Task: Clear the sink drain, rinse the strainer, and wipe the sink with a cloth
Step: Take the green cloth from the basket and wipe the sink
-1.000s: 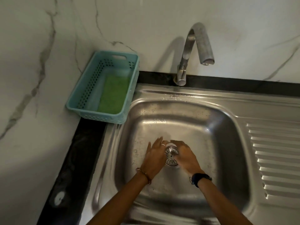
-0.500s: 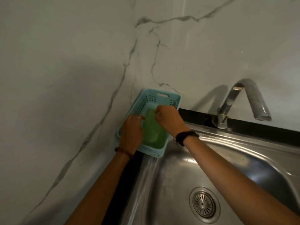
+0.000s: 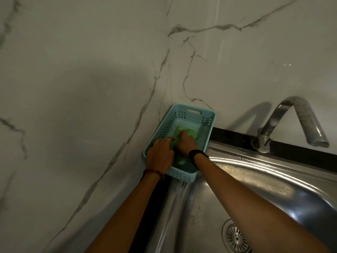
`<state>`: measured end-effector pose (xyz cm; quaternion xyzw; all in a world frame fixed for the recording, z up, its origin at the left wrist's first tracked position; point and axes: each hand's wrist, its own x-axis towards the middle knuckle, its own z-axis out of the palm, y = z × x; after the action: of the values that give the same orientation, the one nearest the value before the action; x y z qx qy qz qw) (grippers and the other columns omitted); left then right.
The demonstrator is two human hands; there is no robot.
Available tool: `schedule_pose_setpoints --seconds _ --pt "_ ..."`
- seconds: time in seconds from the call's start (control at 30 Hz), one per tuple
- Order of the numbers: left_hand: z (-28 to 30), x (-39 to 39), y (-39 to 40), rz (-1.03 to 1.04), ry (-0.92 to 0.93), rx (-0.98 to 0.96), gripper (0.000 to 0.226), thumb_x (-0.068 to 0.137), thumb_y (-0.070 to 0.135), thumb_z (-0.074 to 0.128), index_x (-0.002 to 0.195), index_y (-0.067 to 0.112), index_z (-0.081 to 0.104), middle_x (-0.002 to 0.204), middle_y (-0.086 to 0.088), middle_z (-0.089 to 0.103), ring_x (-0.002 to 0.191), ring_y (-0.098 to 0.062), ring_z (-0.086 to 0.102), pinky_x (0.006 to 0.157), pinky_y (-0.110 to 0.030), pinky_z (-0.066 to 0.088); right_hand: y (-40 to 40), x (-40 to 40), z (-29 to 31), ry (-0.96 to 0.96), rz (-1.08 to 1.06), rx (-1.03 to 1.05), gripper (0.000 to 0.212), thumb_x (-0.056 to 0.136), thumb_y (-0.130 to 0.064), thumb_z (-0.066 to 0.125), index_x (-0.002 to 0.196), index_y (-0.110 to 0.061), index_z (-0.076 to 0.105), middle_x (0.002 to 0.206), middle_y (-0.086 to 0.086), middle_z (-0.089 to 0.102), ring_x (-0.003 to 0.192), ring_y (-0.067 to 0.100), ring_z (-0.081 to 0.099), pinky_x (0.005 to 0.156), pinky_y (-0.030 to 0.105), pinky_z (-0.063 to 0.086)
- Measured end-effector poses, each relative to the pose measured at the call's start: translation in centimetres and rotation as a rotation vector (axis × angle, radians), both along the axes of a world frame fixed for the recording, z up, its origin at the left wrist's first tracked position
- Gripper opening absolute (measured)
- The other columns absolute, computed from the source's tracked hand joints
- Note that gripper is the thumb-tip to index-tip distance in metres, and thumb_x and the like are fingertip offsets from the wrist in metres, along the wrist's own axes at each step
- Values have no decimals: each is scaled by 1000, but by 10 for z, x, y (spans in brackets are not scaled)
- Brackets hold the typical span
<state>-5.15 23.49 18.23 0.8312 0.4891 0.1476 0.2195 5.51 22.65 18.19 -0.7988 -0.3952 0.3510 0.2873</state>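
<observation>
1. Marble corner: blue basket beside sink.
2. Green cloth lies inside the basket; right hand pinches it, left hand rests alongside, grip unclear.
3. Risk: lifting may tip the light basket into the sink.
4. Strainer seated in the drain.

My hands covered most of the green cloth in the basket, so I could not tell my grip on it. The strainer was cut off by the bottom edge.
</observation>
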Motion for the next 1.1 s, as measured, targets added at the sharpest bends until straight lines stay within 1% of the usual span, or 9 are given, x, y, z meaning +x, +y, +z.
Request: schedule_pose_setpoints --seconds 0.1,0.2,0.27,0.33,0.43,0.53,0.73,0.9,1.1 --pt "19 3 0 66 -357 -220 33 98 17 38 129 14 50 128 -13 58 109 -23 56 86 -30 47 -12 -5 29 56 -37 301 49 81 3 57 125 -9 37 126 22 47 109 34 53 83 38 48" --pt "54 11 -10 167 -839 -526 29 97 32 41 116 16 57 113 -8 65 91 -15 62 68 -27 52 -35 -5 66 -52 107 499 61 76 8 57 129 -18 38 124 14 50 105 23 53 77 23 41" --pt "75 12 -24 154 -996 -623 22 94 35 46 101 22 62 95 1 69 79 -11 67 54 -23 54 -59 -4 90 -63 186 547 67 75 4 63 130 -25 40 123 9 48 101 14 49 78 16 39" --pt "90 12 -43 121 -1069 -631 18 93 31 50 89 22 65 79 5 73 69 -8 70 49 -21 53 -86 -1 109 98 200 579 64 76 -4 69 129 -30 45 124 6 49 102 16 53 86 21 44" --pt "100 12 -80 45 -1098 -694 24 93 32 49 85 24 70 76 4 75 71 -10 71 52 -22 54 -137 2 122 484 126 629 59 77 -12 71 128 -33 51 128 3 53 111 18 59 99 34 48" --pt "104 14 -114 25 -1069 -859 31 89 47 48 83 27 70 74 5 76 68 -10 71 53 -22 55 -182 4 117 746 18 684 57 72 -14 71 123 -36 56 128 3 57 114 17 60 97 34 51" --pt "87 26 -177 -46 -979 -953 30 86 33 60 107 13 61 95 -8 72 73 -15 71 56 -23 55 -253 8 90 962 -120 760 43 74 -11 64 113 -29 63 112 -6 71 101 9 67 77 21 57" --pt "74 33 -220 -78 -892 -1017 27 87 31 58 107 13 61 95 -10 72 74 -17 72 58 -25 56 -298 18 79 786 -277 666 29 87 -4 56 108 -23 66 111 2 69 95 10 67 77 19 56" --pt "69 38 -251 13 -892 -1048 23 91 12 50 112 5 55 97 -13 66 81 -22 65 63 -32 56 -334 30 91 538 -424 616 31 83 0 58 91 -26 72 101 2 72 92 16 64 86 28 50"
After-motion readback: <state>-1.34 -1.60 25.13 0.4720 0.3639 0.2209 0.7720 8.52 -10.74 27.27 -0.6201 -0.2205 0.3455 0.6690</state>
